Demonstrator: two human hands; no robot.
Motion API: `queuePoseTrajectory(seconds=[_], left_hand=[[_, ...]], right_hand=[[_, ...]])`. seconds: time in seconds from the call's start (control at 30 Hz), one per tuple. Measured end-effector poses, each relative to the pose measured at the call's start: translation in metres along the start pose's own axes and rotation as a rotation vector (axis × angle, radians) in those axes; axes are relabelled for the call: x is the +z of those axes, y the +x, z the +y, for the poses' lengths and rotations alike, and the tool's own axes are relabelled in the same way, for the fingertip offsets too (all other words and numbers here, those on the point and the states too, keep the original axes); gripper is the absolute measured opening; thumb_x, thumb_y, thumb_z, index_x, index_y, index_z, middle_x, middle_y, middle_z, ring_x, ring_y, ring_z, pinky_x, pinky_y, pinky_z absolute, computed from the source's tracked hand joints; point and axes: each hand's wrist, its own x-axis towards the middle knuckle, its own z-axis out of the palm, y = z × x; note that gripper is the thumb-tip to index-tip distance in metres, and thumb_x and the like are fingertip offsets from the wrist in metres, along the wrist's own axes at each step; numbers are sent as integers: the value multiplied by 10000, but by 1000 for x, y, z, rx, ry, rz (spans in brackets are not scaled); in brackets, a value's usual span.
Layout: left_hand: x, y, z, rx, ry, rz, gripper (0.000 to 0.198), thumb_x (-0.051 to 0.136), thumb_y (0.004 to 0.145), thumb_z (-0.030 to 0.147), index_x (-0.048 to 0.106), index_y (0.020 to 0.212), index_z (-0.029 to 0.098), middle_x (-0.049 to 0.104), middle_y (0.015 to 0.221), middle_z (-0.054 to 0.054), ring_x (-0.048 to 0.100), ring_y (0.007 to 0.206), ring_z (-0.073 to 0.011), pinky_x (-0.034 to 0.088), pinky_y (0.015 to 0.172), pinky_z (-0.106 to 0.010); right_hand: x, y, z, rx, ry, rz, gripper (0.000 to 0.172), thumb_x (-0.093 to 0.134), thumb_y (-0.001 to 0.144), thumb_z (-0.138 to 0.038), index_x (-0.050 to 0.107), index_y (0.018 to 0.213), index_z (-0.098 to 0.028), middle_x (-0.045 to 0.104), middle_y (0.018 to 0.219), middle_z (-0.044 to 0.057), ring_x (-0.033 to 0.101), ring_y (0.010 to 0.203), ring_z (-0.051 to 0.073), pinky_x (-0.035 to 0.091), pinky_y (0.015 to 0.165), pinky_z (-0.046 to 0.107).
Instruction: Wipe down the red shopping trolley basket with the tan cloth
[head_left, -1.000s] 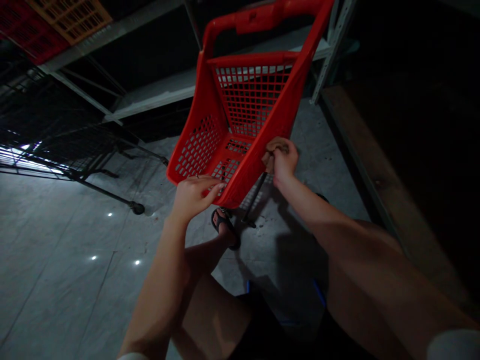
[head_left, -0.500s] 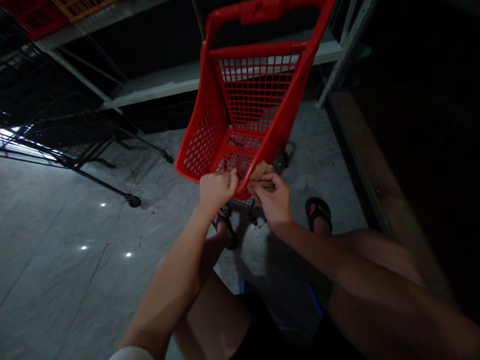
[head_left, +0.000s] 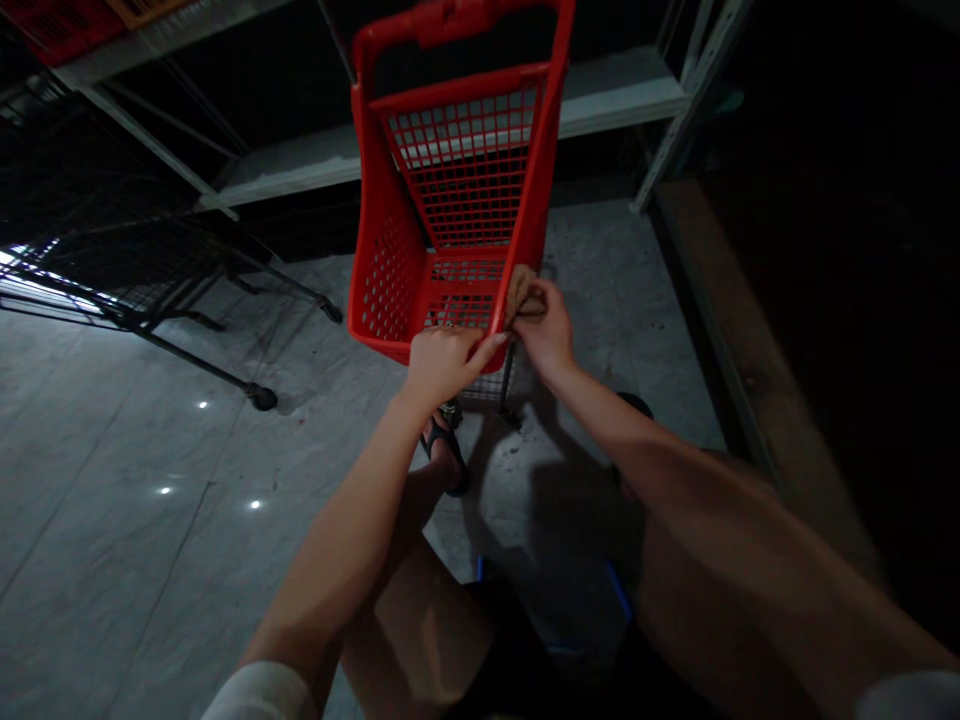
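A red plastic shopping cart (head_left: 461, 285) with grid walls stands upright in front of me, its handle at the far end. My left hand (head_left: 442, 362) is closed over the near rim of its basket, thumb pointing right along the edge. At the basket's near right corner, my right hand (head_left: 547, 335) grips a crumpled brown cloth (head_left: 523, 295) and holds it against the outer side. Part of the cloth is hidden by my fingers.
At left stands a dark wire cart (head_left: 135, 270) with caster wheels on the tiled floor (head_left: 135, 440). Behind the red cart runs a metal shelf (head_left: 300, 172); crates (head_left: 64, 35) sit at the upper left. A ledge (head_left: 757, 350) borders the right side. My sandalled foot (head_left: 446, 455) is below the basket.
The red cart has swung to the left at its handle end. My right hand and the cloth have moved up and away along its right side; my left hand stays on the rim.
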Motion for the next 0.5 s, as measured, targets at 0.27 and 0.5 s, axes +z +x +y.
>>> queuePoseTrajectory(seconds=[0.27,0.5], left_hand=[[7,7,-8,-17,21,26,757,259,1127,636,786,816,191,778,752,-104,722,703,-220,354,600,-311],[8,21,1,-43,5,25,741,235,1136,586,813,939,167,807,865,-147,746,750,-244,420,640,-324]], right_hand=[[18,-60,34,359,-58,-123,349,707,609,-108,593,909,-244,699,841,-47,646,795,153,536,765,275],[18,-46,1,175,15,-58,308,637,709,-140,604,997,-246,709,956,-17,661,875,149,544,833,284]])
